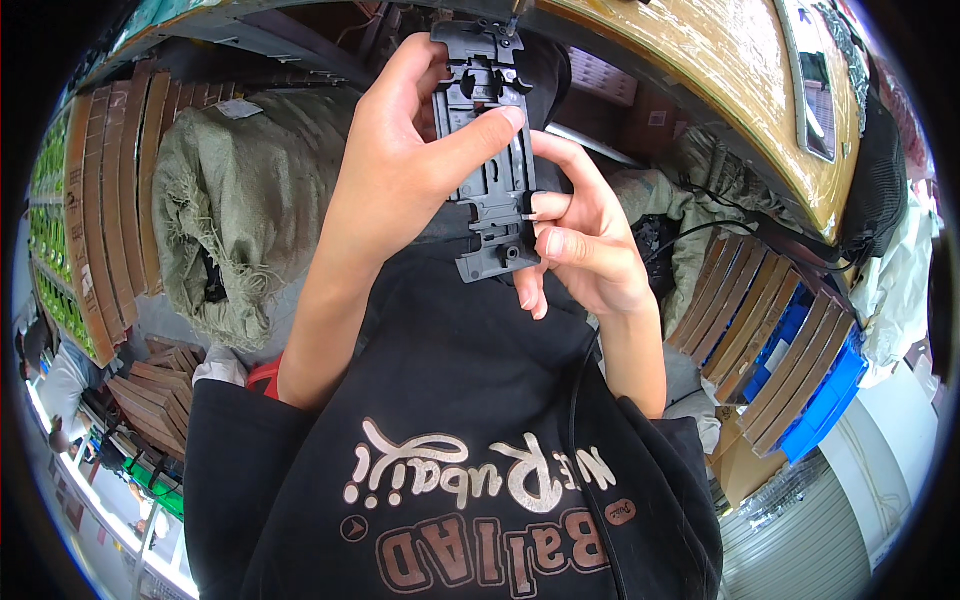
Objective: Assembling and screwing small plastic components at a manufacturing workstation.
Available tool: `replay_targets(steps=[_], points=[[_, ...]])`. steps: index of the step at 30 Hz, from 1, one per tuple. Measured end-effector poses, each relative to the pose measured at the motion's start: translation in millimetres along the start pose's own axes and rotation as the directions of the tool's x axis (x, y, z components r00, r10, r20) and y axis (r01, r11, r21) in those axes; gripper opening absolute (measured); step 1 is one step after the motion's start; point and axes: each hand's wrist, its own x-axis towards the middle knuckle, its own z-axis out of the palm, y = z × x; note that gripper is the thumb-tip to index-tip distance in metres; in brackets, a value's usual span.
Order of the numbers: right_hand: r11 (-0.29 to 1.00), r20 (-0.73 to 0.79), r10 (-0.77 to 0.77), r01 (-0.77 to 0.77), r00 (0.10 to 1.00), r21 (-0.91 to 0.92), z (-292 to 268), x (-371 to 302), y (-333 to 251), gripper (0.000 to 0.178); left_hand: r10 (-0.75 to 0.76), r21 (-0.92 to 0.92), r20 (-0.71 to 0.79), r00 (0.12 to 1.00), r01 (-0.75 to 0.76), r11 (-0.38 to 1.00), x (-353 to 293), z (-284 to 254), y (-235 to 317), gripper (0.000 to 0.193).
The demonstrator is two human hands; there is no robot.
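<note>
A long black moulded plastic part [491, 180] is held up in front of my chest, standing nearly upright and slightly tilted. My left hand [405, 150] grips its upper left side, the thumb lying across its face and the other fingers behind it. At the lower right edge of the part, my right hand [595, 235] has its thumb and fingers closed in. A small shiny bit shows by those fingertips, too small to name. The tip of a thin rod [515, 22] comes down at the part's top corner; its upper end is out of view.
A wooden-topped workbench [700, 60] runs along the far side, with a phone-like device [816, 105] on it. Left are a woven sack [230, 200] and stacked cardboard sheets [115, 200]. Right are cardboard dividers in a blue bin [825, 400] and a black cable [700, 228].
</note>
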Motion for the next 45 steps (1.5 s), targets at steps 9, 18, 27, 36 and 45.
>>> replay_targets(steps=[9, 18, 27, 36, 45], points=[[1.0, -0.01, -0.005, 0.005, 1.0, -0.002, 4.8, -0.1, -4.1, 0.059, -0.011, 0.011, 0.005, 1.0, 0.011, 1.0, 0.6, 0.6, 4.7, 0.03], [1.0, -0.031, -0.028, 0.028, 0.999, 0.003, 7.5, -0.1, -4.1, 0.06, -0.016, -0.029, 0.008, 1.0, 0.016, 0.999, 0.9, 0.4, 5.2, 0.031], [0.999, -0.025, -0.036, 0.035, 0.999, -0.009, 9.0, 1.4, -6.4, 0.058, -0.043, -0.021, 0.016, 0.999, 0.043, 0.999, 2.3, -0.6, 6.8, 0.032], [0.997, -0.005, -0.054, 0.054, 0.999, -0.049, 7.4, 2.1, -5.9, 0.056, -0.043, -0.008, 0.001, 0.999, 0.043, 0.999, 2.2, 0.6, 6.2, 0.03], [0.997, -0.029, -0.048, 0.046, 0.998, -0.056, 4.1, -2.3, -0.7, 0.055, -0.063, 0.023, 0.0, 0.998, 0.063, 0.998, -0.6, 0.8, 0.3, 0.028]])
